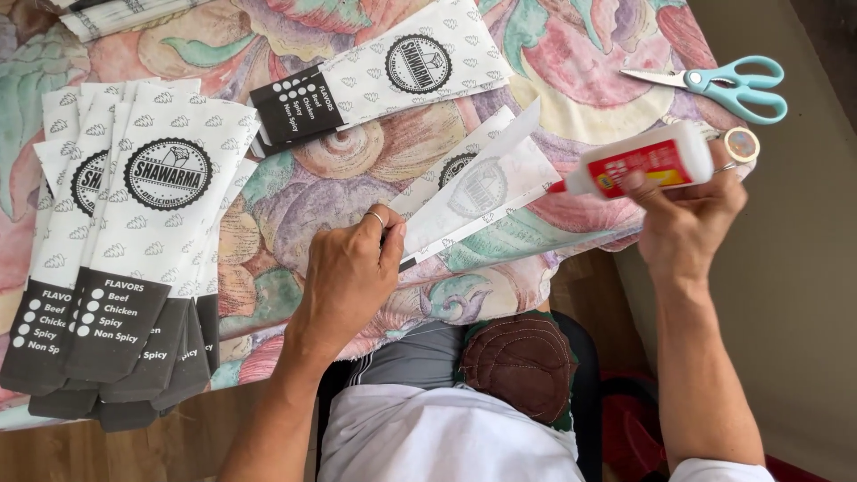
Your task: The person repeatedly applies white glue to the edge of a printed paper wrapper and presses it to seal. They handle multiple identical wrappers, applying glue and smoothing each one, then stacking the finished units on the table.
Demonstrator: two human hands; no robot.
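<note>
The person's left hand [353,268] is pinching the near edge of a thin white paper sleeve [478,192], thumb and fingers closed on it, the sheet lying face-down and half unfolded on a floral cloth [357,178]. The right hand [687,219] is gripping a white plastic glue bottle [647,165] with a red label, fingers wrapped tight, its nozzle seemingly touching the paper's edge at three o'clock. At nine o'clock a fanned stack of finished sleeves [125,259] is lying, matte white with dark ends and round stamps. One more sleeve [384,76] is sitting at twelve o'clock. Teal-handled scissors [723,85] are resting at two o'clock.
</note>
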